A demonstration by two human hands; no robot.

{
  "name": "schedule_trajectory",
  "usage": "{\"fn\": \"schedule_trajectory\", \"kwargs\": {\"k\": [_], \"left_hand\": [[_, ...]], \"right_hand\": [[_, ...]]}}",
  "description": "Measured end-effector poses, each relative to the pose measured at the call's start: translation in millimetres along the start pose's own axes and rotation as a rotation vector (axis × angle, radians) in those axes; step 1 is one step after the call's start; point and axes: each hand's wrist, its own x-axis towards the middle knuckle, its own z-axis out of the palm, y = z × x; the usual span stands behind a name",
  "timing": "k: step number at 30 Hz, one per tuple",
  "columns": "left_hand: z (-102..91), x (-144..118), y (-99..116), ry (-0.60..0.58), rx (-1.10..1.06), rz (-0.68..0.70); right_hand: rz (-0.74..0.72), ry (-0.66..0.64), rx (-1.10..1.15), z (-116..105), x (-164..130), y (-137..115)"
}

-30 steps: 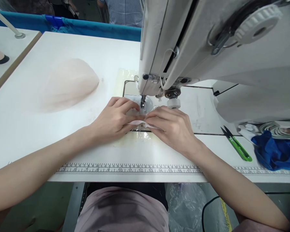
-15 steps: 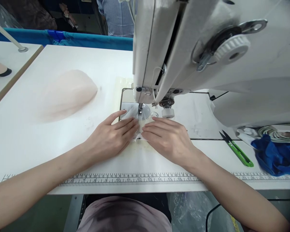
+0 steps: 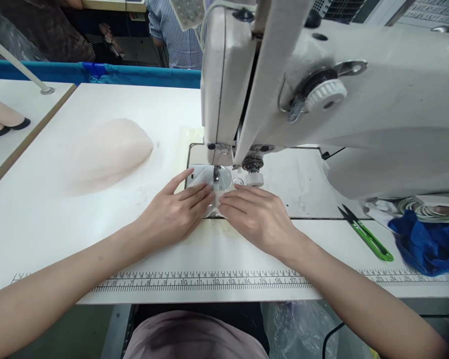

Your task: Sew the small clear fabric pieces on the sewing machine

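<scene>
Far left of the needle (image 3: 216, 175), a pale pink fabric pile (image 3: 110, 152) lies on the white desk (image 3: 60, 219), placed as it was a second ago; the view has since tilted up, so more of the sewing machine (image 3: 359, 114) and a person in a striped shirt (image 3: 175, 35) behind the desk show at the top. Just left of the needle, the left hand (image 3: 174, 214) lies flat on the small white fabric piece (image 3: 201, 175), fingers (image 3: 194, 192) stretched out and slightly apart, pressing down and gripping nothing; a second ago these fingers curled over the cloth nearer the desk's front edge, and the piece has since travelled back so that it now sits under the presser foot, mostly left of the needle. Just right of the needle, the right hand (image 3: 260, 217) rests flat too, its fingers (image 3: 234, 199) together and pointing at the left hand's tips, nearly touching them, where earlier they pinched a fold. Below both hands the printed ruler (image 3: 209, 281) runs along the desk's front. Well right of the needle lie the green thread snips (image 3: 366, 234), and beyond them a blue cloth (image 3: 426, 242), neither of them shifted.
</scene>
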Motion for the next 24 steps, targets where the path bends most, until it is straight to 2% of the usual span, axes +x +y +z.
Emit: {"fn": "schedule_trajectory", "kwargs": {"k": [6, 10, 16, 20, 24], "left_hand": [[2.4, 3, -3, -0.005, -0.056, -0.050], [-0.1, 1, 0, 0.007, -0.029, -0.019], [2.4, 0, -2, 0.021, -0.096, -0.069], [5.0, 3, -7, 0.018, -0.032, -0.073], [1.6, 0, -1, 0.037, 0.010, -0.046]], "right_hand": [[0.014, 0.042, -0.020, 6, 0, 4], [0.000, 0.080, -0.074, 8, 0, 3], [-0.026, 0.081, -0.102, 12, 0, 3], [-0.015, 0.096, -0.126, 16, 2, 4], [0.004, 0.059, -0.136, 17, 0, 3]]}}
